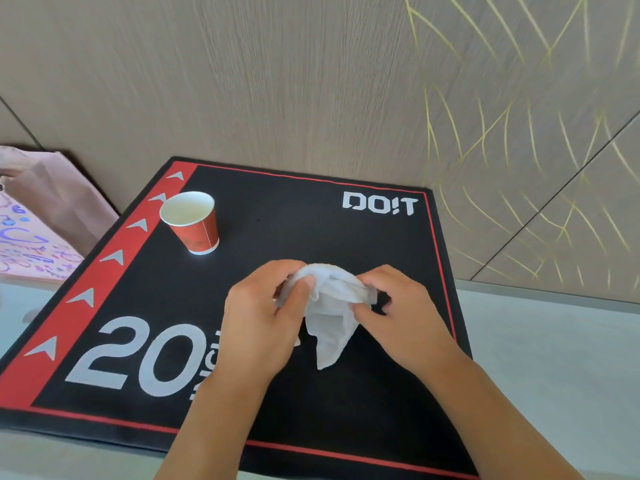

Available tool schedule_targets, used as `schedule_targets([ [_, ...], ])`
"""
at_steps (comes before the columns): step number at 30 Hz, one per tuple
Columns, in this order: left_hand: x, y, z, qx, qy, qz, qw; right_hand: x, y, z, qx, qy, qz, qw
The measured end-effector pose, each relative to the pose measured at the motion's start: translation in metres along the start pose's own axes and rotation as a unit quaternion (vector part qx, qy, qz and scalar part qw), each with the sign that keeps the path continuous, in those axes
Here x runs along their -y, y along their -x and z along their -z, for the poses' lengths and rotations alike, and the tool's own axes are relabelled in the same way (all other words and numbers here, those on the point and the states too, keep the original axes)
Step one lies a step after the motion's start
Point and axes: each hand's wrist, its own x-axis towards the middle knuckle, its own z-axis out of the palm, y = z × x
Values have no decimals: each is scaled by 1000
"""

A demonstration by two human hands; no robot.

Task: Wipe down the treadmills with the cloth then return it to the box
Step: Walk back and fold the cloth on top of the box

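A crumpled white cloth (329, 320) hangs between both hands above a black and red box (277, 209) printed with "20 inch" and "DO!T". My left hand (263, 320) pinches the cloth's upper left part with thumb and fingers. My right hand (401, 313) pinches its upper right edge. The cloth's lower end droops toward the box top. No treadmill is in view.
A red paper cup (194, 223) stands upright on the box's far left part. A pink bag (38, 216) with printed drawings leans against the wall at the left. A brown patterned wall (311, 81) rises right behind the box. Pale grey floor (554, 358) lies to the right.
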Motion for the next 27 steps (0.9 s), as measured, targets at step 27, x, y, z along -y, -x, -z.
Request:
schedule_targets([
  [27,35,-15,1,12,-193,119,974,-16,-12,3,29,4,-190,981],
])
